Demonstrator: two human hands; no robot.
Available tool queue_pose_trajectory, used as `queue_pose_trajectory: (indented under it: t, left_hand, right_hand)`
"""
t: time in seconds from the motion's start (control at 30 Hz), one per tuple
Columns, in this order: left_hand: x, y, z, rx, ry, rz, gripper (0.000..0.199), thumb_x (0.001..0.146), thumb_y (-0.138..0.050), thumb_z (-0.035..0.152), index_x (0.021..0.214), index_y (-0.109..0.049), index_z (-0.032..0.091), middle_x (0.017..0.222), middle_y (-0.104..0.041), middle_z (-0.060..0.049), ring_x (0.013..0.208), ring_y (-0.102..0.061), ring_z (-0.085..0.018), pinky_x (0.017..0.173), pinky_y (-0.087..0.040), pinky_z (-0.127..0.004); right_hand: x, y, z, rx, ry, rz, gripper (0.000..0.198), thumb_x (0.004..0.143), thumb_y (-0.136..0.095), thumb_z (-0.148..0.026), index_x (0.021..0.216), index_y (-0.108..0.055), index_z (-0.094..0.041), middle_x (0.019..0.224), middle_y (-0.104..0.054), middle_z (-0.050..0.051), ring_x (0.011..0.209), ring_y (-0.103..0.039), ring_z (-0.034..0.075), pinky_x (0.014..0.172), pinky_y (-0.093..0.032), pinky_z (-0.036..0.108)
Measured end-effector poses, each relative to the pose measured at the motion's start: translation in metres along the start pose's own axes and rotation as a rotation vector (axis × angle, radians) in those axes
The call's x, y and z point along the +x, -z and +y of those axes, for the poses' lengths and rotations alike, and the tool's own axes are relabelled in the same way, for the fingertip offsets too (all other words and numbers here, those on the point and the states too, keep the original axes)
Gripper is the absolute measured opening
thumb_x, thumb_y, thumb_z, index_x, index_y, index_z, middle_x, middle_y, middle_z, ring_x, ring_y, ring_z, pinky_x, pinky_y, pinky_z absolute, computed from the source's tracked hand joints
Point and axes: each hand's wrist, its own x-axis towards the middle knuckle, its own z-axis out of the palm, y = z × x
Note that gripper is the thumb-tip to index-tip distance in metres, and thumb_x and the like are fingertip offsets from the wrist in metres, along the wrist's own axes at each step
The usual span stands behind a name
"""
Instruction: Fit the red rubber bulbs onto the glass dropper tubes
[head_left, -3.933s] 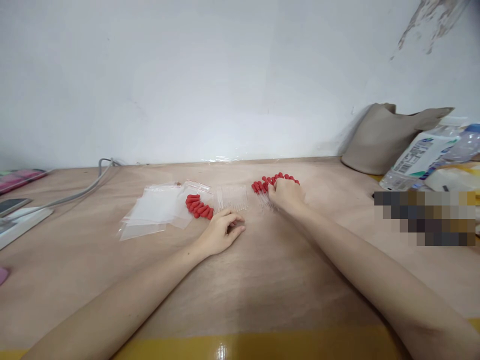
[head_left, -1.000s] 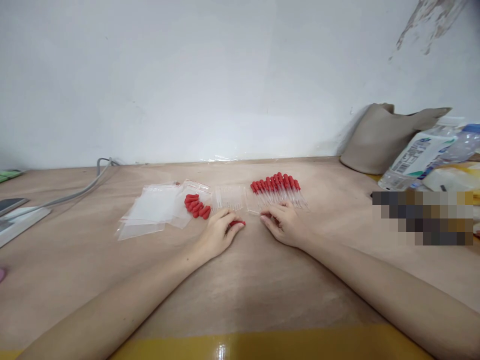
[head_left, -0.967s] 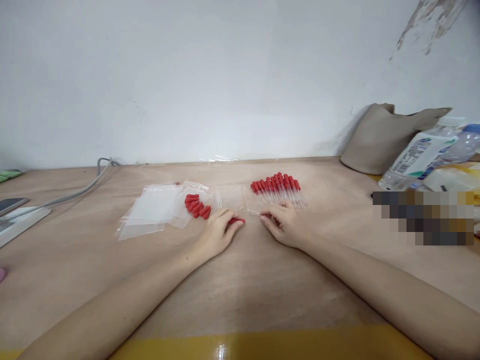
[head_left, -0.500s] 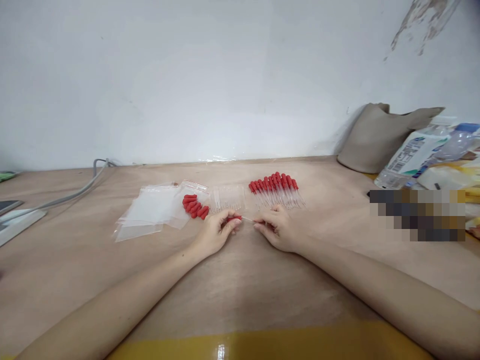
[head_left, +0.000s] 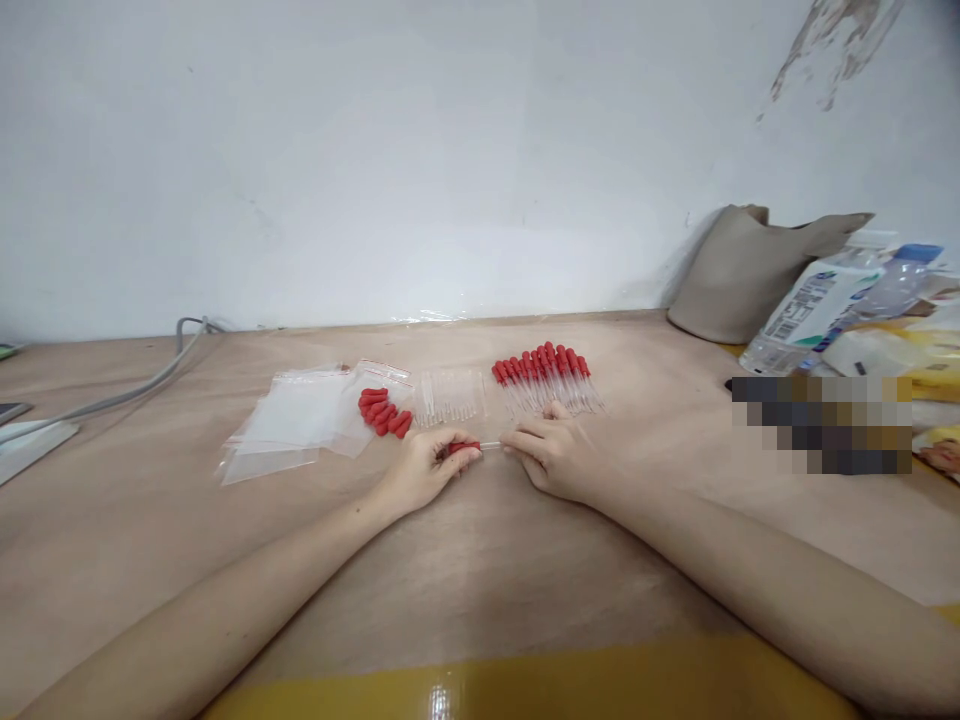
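My left hand [head_left: 431, 465] is closed on a red rubber dropper bulb [head_left: 466, 446], thumb and fingers pinching it. A thin clear glass tube [head_left: 490, 445] runs from the bulb's right end into the pinched fingers of my right hand [head_left: 547, 452]. Just behind my left hand lie several loose red bulbs [head_left: 384, 412] on clear bags. Between the hands and the wall, several bare glass tubes [head_left: 446, 398] rest in a row on clear plastic. Behind my right hand, droppers with red bulbs [head_left: 544, 370] lie side by side, tips toward me.
Clear zip bags [head_left: 292, 410] are spread on the left. A grey cable [head_left: 142, 388] crosses the far left. On the right stand a grey-brown container [head_left: 724, 275], a labelled bottle [head_left: 814, 305] and a blue-capped bottle [head_left: 907, 275]. A white wall [head_left: 450, 160] bounds the table's back.
The bulb and tube now lie straighter, in line between my hands, and more of the bulb shows. The view has shifted slightly.
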Motion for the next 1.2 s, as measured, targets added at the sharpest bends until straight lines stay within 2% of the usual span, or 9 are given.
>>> queue_pose_trajectory:
  t: [0.1, 0.23, 0.43, 0.7, 0.83, 1.0, 1.2]
  left_hand:
    - [-0.001, 0.005, 0.0, 0.004, -0.006, 0.007, 0.02, 0.079, -0.057, 0.032, 0.09, -0.064, 0.016, 0.077, -0.067, -0.003, 0.063, -0.061, -0.013, 0.059, -0.049, -0.023]
    - [-0.003, 0.008, -0.001, 0.046, -0.026, -0.011, 0.022, 0.08, -0.055, 0.032, 0.094, -0.065, 0.019, 0.088, -0.069, -0.003, 0.073, -0.063, -0.015, 0.066, -0.05, -0.026]
    - [-0.004, 0.002, -0.007, -0.005, 0.008, 0.012, 0.021, 0.08, -0.054, 0.033, 0.087, -0.066, 0.017, 0.067, -0.065, -0.002, 0.06, -0.059, -0.013, 0.054, -0.047, -0.022]
    - [-0.009, -0.001, -0.006, -0.066, -0.019, 0.036, 0.02, 0.078, -0.058, 0.032, 0.084, -0.065, 0.014, 0.061, -0.063, -0.001, 0.054, -0.058, -0.011, 0.052, -0.047, -0.02]
    - [-0.011, 0.0, -0.004, 0.021, -0.053, 0.057, 0.021, 0.077, -0.059, 0.033, 0.084, -0.066, 0.014, 0.063, -0.065, -0.003, 0.052, -0.056, -0.011, 0.048, -0.046, -0.02]
    - [-0.01, 0.003, 0.001, 0.089, -0.104, 0.065, 0.018, 0.076, -0.06, 0.03, 0.082, -0.067, 0.015, 0.07, -0.068, -0.004, 0.056, -0.059, -0.012, 0.05, -0.046, -0.02]
    - [-0.01, 0.002, -0.002, 0.084, -0.123, 0.075, 0.018, 0.077, -0.06, 0.028, 0.082, -0.066, 0.013, 0.067, -0.068, -0.003, 0.056, -0.06, -0.011, 0.051, -0.047, -0.019]
  right_hand:
    - [-0.001, -0.004, 0.0, 0.136, -0.066, 0.046, 0.018, 0.086, -0.043, -0.02, 0.094, -0.059, -0.016, 0.079, -0.062, 0.005, 0.073, -0.053, 0.015, 0.07, -0.035, 0.029]
    - [-0.003, -0.004, 0.003, 0.279, -0.134, 0.013, 0.014, 0.086, -0.042, -0.022, 0.088, -0.056, -0.017, 0.081, -0.06, 0.005, 0.074, -0.053, 0.014, 0.067, -0.041, 0.026]
    - [-0.003, -0.006, -0.001, 0.25, -0.116, 0.062, 0.018, 0.087, -0.039, -0.023, 0.081, -0.055, -0.018, 0.075, -0.06, 0.004, 0.071, -0.052, 0.014, 0.066, -0.041, 0.027]
    - [-0.002, -0.015, -0.006, 0.245, -0.055, 0.1, 0.024, 0.089, -0.036, -0.024, 0.08, -0.057, -0.016, 0.07, -0.058, 0.004, 0.066, -0.049, 0.014, 0.064, -0.038, 0.025]
    - [-0.002, -0.013, -0.01, 0.205, -0.028, 0.076, 0.028, 0.09, -0.034, -0.025, 0.078, -0.057, -0.016, 0.068, -0.057, 0.004, 0.064, -0.047, 0.013, 0.062, -0.037, 0.025]
    - [0.0, -0.012, -0.015, 0.182, -0.058, 0.025, 0.028, 0.089, -0.034, -0.025, 0.078, -0.058, -0.015, 0.069, -0.058, 0.005, 0.063, -0.048, 0.014, 0.059, -0.035, 0.024]
    - [0.005, -0.009, -0.02, 0.292, -0.189, -0.103, 0.029, 0.088, -0.036, -0.024, 0.072, -0.058, -0.015, 0.063, -0.058, 0.002, 0.056, -0.046, 0.01, 0.054, -0.032, 0.022]
